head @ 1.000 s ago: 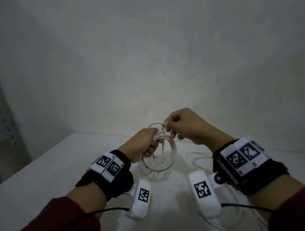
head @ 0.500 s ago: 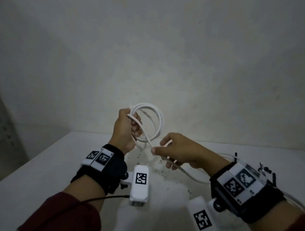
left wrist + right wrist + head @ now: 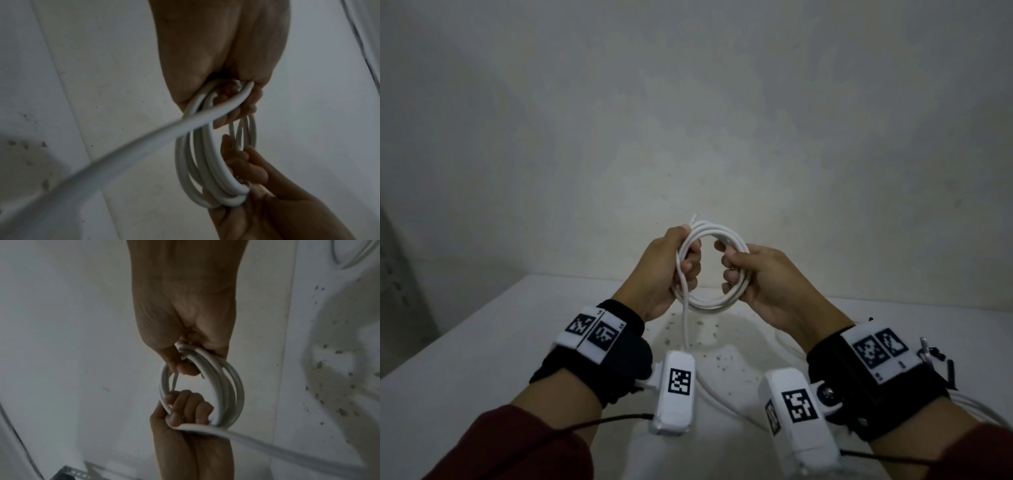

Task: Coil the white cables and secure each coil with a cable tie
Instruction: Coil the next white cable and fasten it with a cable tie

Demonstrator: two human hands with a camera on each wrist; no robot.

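At frame centre the coil (image 3: 710, 267) is clamped by curled fingers of the left hand (image 3: 667, 270) and right hand (image 3: 760, 277), its loose tail (image 3: 685, 322) unwound and no tie fitted.

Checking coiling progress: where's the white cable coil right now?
In the head view, centre, the white cable coil is held above the table between the left hand and right hand.

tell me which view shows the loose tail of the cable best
The head view: the loose tail drops from the left hand off the coil toward the table. Both wrist views show it only as a blurred streak leaving the frame.
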